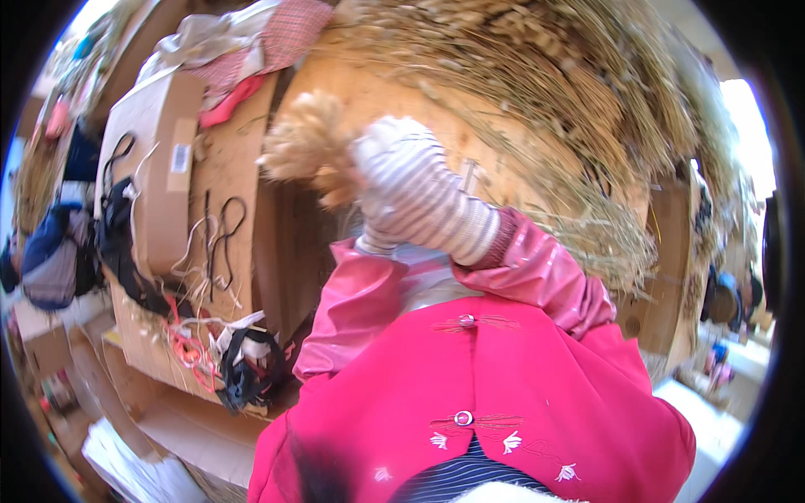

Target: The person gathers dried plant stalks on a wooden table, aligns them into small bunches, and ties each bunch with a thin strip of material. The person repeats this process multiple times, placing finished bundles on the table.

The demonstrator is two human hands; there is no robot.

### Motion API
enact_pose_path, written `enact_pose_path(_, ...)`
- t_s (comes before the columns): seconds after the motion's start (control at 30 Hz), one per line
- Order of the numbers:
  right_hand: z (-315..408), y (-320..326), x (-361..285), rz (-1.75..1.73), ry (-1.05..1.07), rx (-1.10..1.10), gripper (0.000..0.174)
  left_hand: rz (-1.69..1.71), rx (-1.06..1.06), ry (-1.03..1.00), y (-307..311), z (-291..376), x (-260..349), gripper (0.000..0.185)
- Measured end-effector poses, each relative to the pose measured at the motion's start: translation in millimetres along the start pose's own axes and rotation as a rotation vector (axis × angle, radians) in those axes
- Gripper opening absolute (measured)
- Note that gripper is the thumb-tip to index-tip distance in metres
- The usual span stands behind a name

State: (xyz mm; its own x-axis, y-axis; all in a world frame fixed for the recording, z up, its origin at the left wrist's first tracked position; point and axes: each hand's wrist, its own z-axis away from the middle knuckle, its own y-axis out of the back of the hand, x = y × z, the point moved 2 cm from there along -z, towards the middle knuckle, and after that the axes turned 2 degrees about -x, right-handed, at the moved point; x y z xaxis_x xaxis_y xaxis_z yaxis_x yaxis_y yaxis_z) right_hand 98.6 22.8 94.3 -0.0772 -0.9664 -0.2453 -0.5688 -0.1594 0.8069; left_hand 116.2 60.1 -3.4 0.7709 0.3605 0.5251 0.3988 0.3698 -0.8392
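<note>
My right hand (pixel 399 160), in a striped knit glove, is brought across in front of me and lies over my left hand (pixel 377 226), which is mostly hidden beneath it. A bunch of fluffy tan dried grass heads (pixel 308 138) sticks out to the left of the gloved hands, and they are closed around its stems. The picture is blurred there, so each hand's exact grip is hard to make out. Past the hands, loose dried stalks (pixel 490 119) lie on the wooden tabletop (pixel 352 69).
Bundles of dried grass (pixel 566 75) are heaped at the back right. At the left stand a cardboard box (pixel 151 126), a checked cloth (pixel 292 31), black cords (pixel 229 220) and tangled red string (pixel 188 346). A blue and grey bag (pixel 53 258) is at the far left.
</note>
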Motion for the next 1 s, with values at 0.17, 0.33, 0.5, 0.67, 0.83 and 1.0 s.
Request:
enact_pose_path(0.17,-3.5,17.8,19.6,-0.277,-0.129,-0.114,0.020,-0.320,0.162,0.034,5.0,1.8,9.8,0.042)
enact_pose_path(0.33,13.8,98.7,90.3,-0.286,-0.357,0.228,0.010,-0.825,0.058,-0.046,19.5,-15.1,24.3,0.045)
enact_pose_path(0.5,49.4,118.8,117.9,-0.369,-0.830,-0.039,0.013,0.037,0.196,0.058,33.0,-20.1,4.0,0.045)
enact_pose_path(0.67,82.2,90.4,124.2,-0.368,-0.886,-0.410,0.024,0.208,0.275,0.057,45.0,-17.4,-2.0,0.040)
enact_pose_path(0.83,111.0,59.3,150.6,-0.209,-0.912,-0.692,0.023,0.082,0.425,0.109,52.4,-11.0,-4.2,0.037)
enact_pose_path(1.0,123.0,22.9,166.9,0.463,-0.648,-0.592,0.039,0.061,0.363,0.116,46.5,-9.0,-3.3,0.032)
